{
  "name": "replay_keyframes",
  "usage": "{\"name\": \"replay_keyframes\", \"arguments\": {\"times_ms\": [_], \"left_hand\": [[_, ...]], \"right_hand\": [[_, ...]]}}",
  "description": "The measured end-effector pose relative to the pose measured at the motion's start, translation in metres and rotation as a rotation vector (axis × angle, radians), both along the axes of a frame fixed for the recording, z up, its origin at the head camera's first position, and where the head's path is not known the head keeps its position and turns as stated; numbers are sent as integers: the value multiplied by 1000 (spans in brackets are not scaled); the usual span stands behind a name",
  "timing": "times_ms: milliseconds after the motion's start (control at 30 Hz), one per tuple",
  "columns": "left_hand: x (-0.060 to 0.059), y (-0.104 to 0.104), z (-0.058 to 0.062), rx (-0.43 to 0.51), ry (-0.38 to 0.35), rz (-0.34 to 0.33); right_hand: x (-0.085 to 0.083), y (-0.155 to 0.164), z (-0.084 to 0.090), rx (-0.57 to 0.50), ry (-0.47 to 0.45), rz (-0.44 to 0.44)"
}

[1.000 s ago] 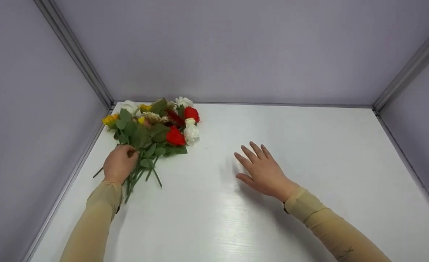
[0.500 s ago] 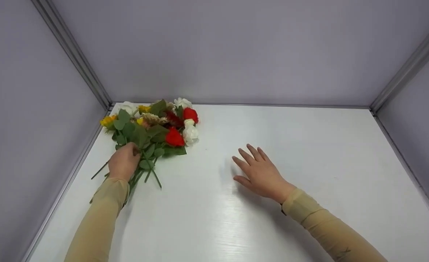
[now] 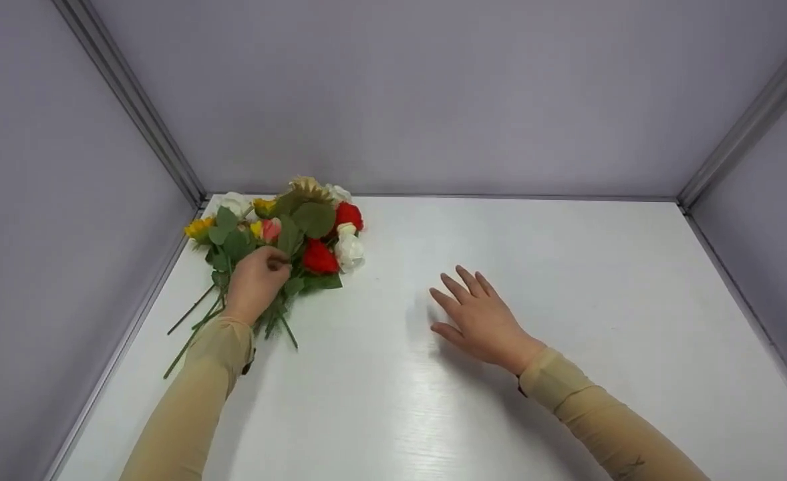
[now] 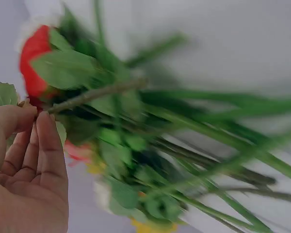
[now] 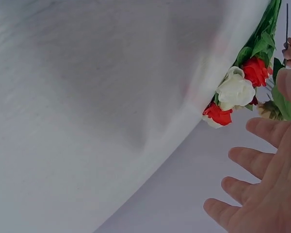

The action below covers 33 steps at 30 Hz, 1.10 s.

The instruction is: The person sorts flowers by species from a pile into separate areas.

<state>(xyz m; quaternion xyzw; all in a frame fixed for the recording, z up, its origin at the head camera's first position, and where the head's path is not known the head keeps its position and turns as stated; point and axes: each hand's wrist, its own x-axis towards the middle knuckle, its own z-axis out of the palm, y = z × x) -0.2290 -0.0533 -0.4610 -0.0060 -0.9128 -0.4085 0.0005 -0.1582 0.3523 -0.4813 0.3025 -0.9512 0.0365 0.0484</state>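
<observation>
At the far left of the table, a pile of flowers [image 3: 320, 257] lies with its stems toward me: red and white blooms, a pink one, yellow ones and green leaves. Over the pile, my left hand [image 3: 258, 279] pinches a brownish stem [image 4: 94, 97] between thumb and fingers. A cream flower [image 3: 305, 185] with broad green leaves stands raised above the others, apparently on that stem. My right hand [image 3: 484, 324] hovers palm down over the table to the right, fingers spread, with nothing in it. In the right wrist view the pile shows beyond my right fingers [image 5: 254, 160].
The white table [image 3: 534, 254] is bounded by grey panels at the back [image 3: 433, 100], left and right. Loose stems [image 3: 190, 341] stick out from the pile on the left, near the left panel.
My left hand has moved right and upward from among the stems, lifting the cream flower and its leaves; a pink bloom now shows. My right hand has barely moved.
</observation>
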Motion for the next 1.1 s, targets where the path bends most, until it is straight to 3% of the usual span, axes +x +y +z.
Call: {"name": "replay_keyframes", "arguments": {"times_ms": [133, 233, 333, 433, 567, 733, 867, 1100], "left_hand": [[1, 35, 7, 175, -46, -20], [5, 66, 6, 369, -115, -47], [8, 97, 2, 536, -180, -69], [11, 128, -2, 649, -230, -84], [14, 164, -7, 744, -252, -113], [16, 194, -8, 826, -234, -156], [17, 211, -6, 859, -222, -185], [17, 228, -6, 869, -237, -207]], "right_hand": [[3, 0, -1, -60, 13, 2], [4, -1, -2, -138, 1, -14], [7, -4, 0, -295, -70, -53], [9, -9, 2, -518, -210, -133], [10, -13, 4, -795, -435, -269], [10, -14, 1, -997, -651, -348], [10, -11, -3, -1086, -706, -378], [12, -7, -5, -1175, -709, -436]]}}
